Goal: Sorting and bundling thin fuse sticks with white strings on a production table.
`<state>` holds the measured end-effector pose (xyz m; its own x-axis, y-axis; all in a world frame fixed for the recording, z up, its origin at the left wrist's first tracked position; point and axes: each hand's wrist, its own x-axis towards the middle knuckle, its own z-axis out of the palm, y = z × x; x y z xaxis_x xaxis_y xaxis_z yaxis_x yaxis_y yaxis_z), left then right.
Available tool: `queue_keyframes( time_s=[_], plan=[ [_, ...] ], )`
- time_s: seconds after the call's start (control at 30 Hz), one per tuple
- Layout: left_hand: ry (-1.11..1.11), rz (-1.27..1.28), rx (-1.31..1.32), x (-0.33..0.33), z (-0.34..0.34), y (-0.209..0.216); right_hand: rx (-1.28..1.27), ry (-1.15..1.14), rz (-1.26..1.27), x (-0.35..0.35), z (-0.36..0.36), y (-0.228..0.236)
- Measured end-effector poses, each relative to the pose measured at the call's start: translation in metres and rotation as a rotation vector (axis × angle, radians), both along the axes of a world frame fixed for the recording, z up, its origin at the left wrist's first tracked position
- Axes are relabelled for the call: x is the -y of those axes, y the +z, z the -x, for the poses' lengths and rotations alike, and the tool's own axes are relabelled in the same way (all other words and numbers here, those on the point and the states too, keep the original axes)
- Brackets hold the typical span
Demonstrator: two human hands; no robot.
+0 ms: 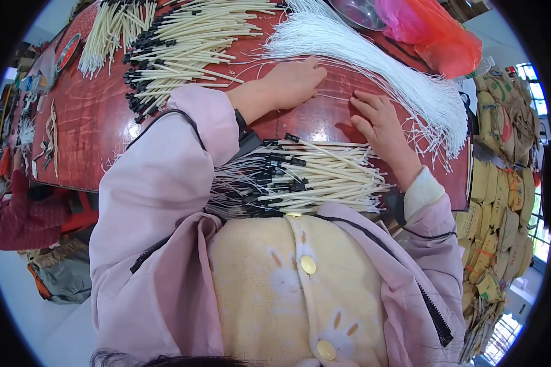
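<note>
My left hand reaches across the red table, its fingers bent together around a thin white cord. That cord runs toward the fingertips of my right hand, whose fingers are apart and curved, with the thumb separate. Beyond both hands, a thick bundle of white cords fans out to the right. Close to my body lies a pile of cream sticks with black end pieces and thin white strands. Another large pile of cream sticks with black ends lies at the far left of my left hand.
The red table has a curved edge in view. At its back are a metal bowl and a pink-red plastic bag. Stacked sacks stand at the right. A person in a dark red sleeve sits at the left.
</note>
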<state>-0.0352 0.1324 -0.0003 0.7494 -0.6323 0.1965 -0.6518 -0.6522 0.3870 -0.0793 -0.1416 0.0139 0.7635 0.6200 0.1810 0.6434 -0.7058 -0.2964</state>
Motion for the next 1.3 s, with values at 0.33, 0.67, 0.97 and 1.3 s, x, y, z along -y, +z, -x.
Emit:
queue_keyframes(
  time_s=[0.33,0.67,0.97,1.3],
  plan=[
    [0.148,0.052,-0.018,0.000,0.017,0.015,-0.062,-0.056,-0.135,0.000,0.013,-0.001],
    [0.492,-0.076,-0.094,-0.106,0.095,0.028,-0.043,-0.046,-0.052,-0.001,0.017,0.001],
    [0.771,-0.039,-0.299,-0.136,0.125,0.011,-0.038,-0.047,-0.049,-0.005,0.015,0.000],
    [0.757,0.021,-0.021,-0.147,0.111,0.013,-0.078,-0.036,-0.106,-0.001,0.017,0.001]
  ],
)
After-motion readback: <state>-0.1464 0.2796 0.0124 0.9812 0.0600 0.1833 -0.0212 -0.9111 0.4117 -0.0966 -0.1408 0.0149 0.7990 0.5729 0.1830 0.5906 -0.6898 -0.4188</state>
